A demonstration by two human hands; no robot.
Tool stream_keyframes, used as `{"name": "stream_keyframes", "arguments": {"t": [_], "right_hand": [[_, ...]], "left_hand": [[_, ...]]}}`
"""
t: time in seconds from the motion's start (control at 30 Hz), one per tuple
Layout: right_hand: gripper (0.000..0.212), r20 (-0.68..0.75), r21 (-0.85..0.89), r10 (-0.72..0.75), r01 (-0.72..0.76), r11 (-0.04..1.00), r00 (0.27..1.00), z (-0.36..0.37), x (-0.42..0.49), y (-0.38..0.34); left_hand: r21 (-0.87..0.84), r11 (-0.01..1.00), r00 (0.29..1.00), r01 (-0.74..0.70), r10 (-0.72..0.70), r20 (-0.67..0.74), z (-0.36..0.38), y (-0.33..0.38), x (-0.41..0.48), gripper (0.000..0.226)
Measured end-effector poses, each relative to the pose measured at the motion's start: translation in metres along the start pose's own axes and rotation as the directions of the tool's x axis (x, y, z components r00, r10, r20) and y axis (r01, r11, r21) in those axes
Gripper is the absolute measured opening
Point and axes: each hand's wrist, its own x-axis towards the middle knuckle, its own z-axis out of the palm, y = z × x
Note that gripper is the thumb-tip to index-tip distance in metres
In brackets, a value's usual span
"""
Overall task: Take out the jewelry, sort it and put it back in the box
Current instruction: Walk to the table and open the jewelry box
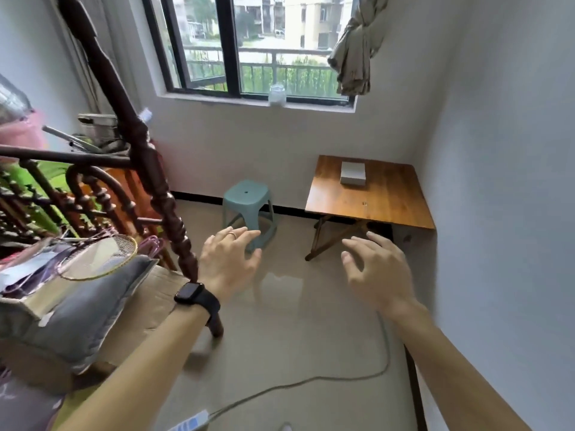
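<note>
Both hands hang in the air over the floor, holding nothing. Fingers of the left hand (228,262) are spread and relaxed, a thin ring (232,234) on one of them and a black watch (190,292) on the wrist. The right hand (376,272) is likewise slack, its fingers (354,244) apart and lightly bent, palm down. Bare forearms run back to the lower edge of the view.

Ahead of the right hand, well apart from it, stands a wooden folding table (389,206) in the corner of the room. On its far part sits the box (353,174), pale grey and closed. A tiny item near the table's middle is too small to make out. Left of the table is a green plastic stool (247,197) against the wall.

A cable (311,381) curls across the floor to a power strip (189,426). At left stands a dark turned bedpost (155,181), with a badminton racket (99,258) lying on piled things beside it. A jar (277,94) stands on the windowsill
</note>
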Motion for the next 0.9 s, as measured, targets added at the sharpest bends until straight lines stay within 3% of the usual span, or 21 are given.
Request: {"name": "stream_keyframes", "arguments": {"t": [0.5,0.9], "right_hand": [[0.033,0.007,-0.022,0.011,-0.011,1.000,1.000,0.132,0.328,0.055],[0.032,-0.009,0.061,0.021,-0.021,0.998,1.000,0.249,0.595,0.106]], "left_hand": [[0.028,1.000,0.999,-0.007,0.006,0.040,0.083,-0.035,0.357,0.049],[0.107,0.994,0.999,0.021,-0.026,0.045,0.163,-0.072,0.622,0.049]]}}
